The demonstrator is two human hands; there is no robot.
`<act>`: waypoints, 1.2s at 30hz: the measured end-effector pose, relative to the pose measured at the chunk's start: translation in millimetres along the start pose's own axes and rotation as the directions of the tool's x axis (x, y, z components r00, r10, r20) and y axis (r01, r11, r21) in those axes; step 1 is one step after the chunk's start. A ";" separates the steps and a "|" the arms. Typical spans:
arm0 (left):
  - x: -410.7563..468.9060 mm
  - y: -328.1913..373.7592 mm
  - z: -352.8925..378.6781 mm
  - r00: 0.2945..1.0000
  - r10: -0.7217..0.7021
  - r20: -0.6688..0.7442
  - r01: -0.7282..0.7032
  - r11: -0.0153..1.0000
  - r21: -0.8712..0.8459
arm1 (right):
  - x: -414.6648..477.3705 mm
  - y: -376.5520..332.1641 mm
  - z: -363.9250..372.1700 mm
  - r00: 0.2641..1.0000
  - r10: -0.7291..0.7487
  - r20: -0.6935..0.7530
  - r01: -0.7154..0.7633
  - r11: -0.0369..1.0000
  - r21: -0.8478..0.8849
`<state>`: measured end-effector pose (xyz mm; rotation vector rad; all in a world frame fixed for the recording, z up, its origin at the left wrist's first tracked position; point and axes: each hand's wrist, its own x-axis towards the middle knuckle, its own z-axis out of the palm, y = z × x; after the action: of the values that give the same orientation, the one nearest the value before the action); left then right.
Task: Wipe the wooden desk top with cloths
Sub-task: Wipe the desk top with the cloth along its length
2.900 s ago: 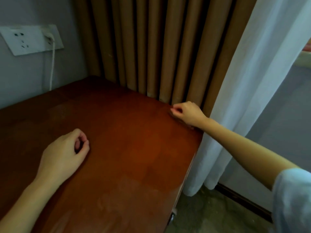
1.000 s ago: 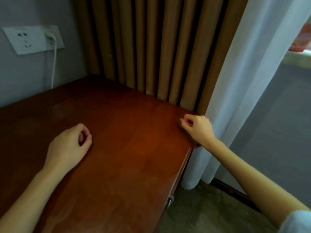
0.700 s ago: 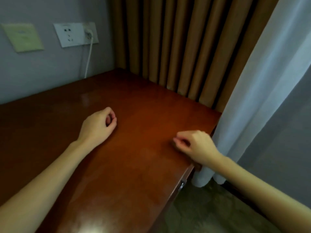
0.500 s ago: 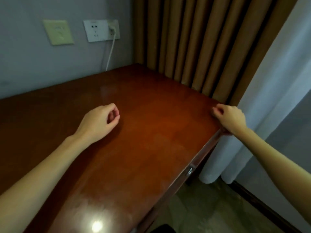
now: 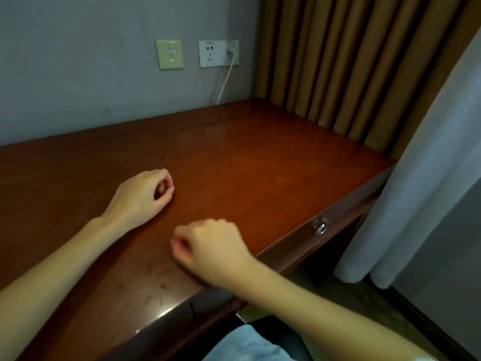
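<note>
The reddish-brown wooden desk top (image 5: pixel 260 173) fills the middle of the head view and shines faintly. No cloth shows anywhere. My left hand (image 5: pixel 141 198) rests on the desk at centre left, fingers curled into a loose fist with nothing visible inside. My right hand (image 5: pixel 213 247) lies on the desk near its front edge, just right of and nearer than the left hand. Its fingers are curled under with the tips pressed together, and I see nothing between them.
A white socket plate (image 5: pixel 218 53) with a plugged-in white cable (image 5: pixel 225 82) and a yellowish plate (image 5: pixel 169 54) sit on the grey wall behind. Brown curtain (image 5: pixel 338 61) and white curtain (image 5: pixel 429 178) hang at the right. A drawer lock (image 5: pixel 321 227) sits under the front edge.
My right hand has slid from the desk's right edge by the curtain to the front middle, close to the left hand. The view has turned left. The left hand stayed put.
</note>
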<state>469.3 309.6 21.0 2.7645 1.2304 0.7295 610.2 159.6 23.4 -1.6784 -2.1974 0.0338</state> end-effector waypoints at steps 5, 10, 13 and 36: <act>-29.2 -15.2 -15.7 0.999 -0.038 -0.026 0.039 0.998 0.049 | 4.3 -17.5 4.6 0.997 -0.071 0.029 0.068 0.995 0.075; -46.8 -27.3 -22.3 0.993 -0.102 -0.057 0.104 0.994 0.025 | 25.9 111.4 -23.5 0.945 0.321 -0.071 -0.324 0.945 -0.046; -49.1 -27.9 -23.6 0.993 -0.101 -0.054 0.103 0.994 0.028 | 30.7 201.6 -44.3 0.783 0.579 -0.228 -0.607 0.791 -0.078; -140.1 -85.7 -79.0 0.911 -0.394 -0.121 0.409 0.902 0.138 | 102.2 25.8 19.7 0.995 0.098 0.022 -0.097 0.993 -0.073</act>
<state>295.1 256.6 16.5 2.4751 1.8782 0.7469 605.7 266.6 27.2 -1.8334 -2.1570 0.0011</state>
